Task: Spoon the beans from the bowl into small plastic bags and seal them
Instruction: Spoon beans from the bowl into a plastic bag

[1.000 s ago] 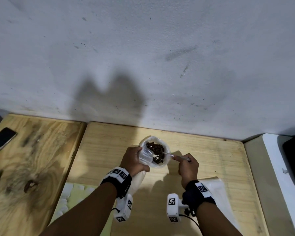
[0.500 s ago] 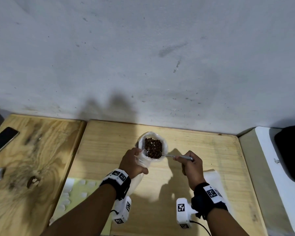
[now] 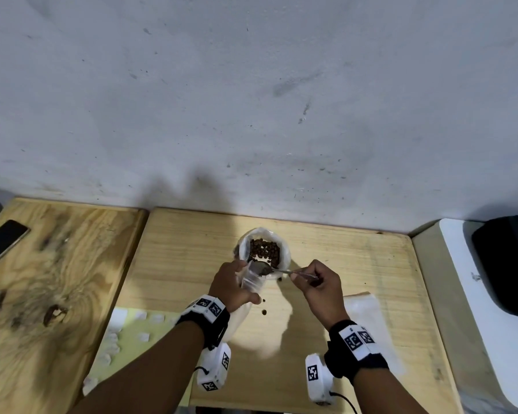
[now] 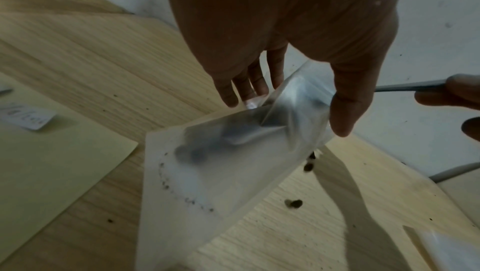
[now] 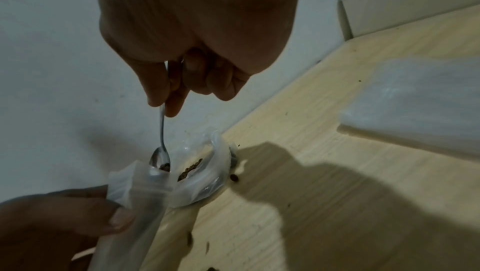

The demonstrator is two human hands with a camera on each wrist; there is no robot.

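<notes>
Beans (image 3: 264,251) sit heaped in the bowl (image 3: 284,253) at the back of the counter (image 3: 356,258), and the spoon (image 3: 263,268) tips its load right at the mouth of the small plastic bag (image 4: 221,164). The right hand (image 3: 320,286) pinches the thin metal handle near its end; the left hand (image 3: 232,283) grips the bag by its top edge, thumb and fingers spreading the opening. That film looks limp and slick, so it likely needs holding at the rim on both sides or the mouth will collapse. The beans seem small, hard and quick to roll: a few loose beans (image 3: 264,311) already lie on the counter beside the bag. A level spoon and a short drop seem wise.
</notes>
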